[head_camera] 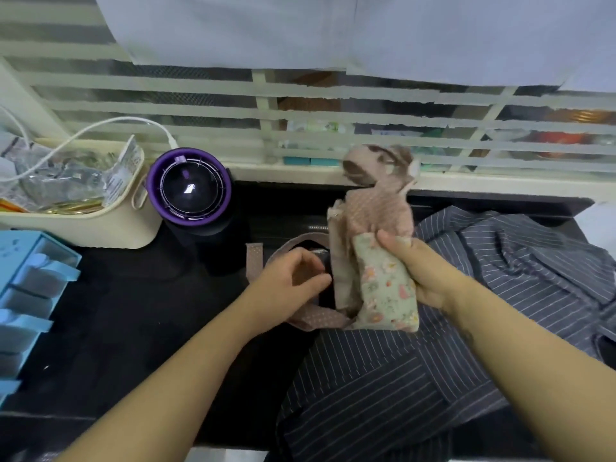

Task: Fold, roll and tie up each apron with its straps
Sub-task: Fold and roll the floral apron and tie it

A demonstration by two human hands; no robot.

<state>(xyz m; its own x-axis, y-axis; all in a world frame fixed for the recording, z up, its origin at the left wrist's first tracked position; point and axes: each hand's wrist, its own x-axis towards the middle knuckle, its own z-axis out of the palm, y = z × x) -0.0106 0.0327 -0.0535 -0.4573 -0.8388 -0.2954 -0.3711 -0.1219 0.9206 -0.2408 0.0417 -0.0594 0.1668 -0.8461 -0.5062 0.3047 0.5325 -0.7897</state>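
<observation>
Striped apron (416, 378) nearest, right hand (423, 271) clamped on floral roll (386, 288), left hand (293, 278) loosely curled at strap (320, 320)

Two bare forearms reach forward from the bottom edge, converging toward a rolled bundle of green floral and pink dotted cloth (383, 281). The right hand (423, 271) grips the right side of that bundle, thumb laid across its upper front, fingers wrapped behind, wrist bent slightly inward, holding it raised and tilted. The left hand (293, 278) sits just left of the bundle, palm turned toward it, fingers curled and loosely parted with thumb near forefinger; whether it pinches anything cannot be told
</observation>
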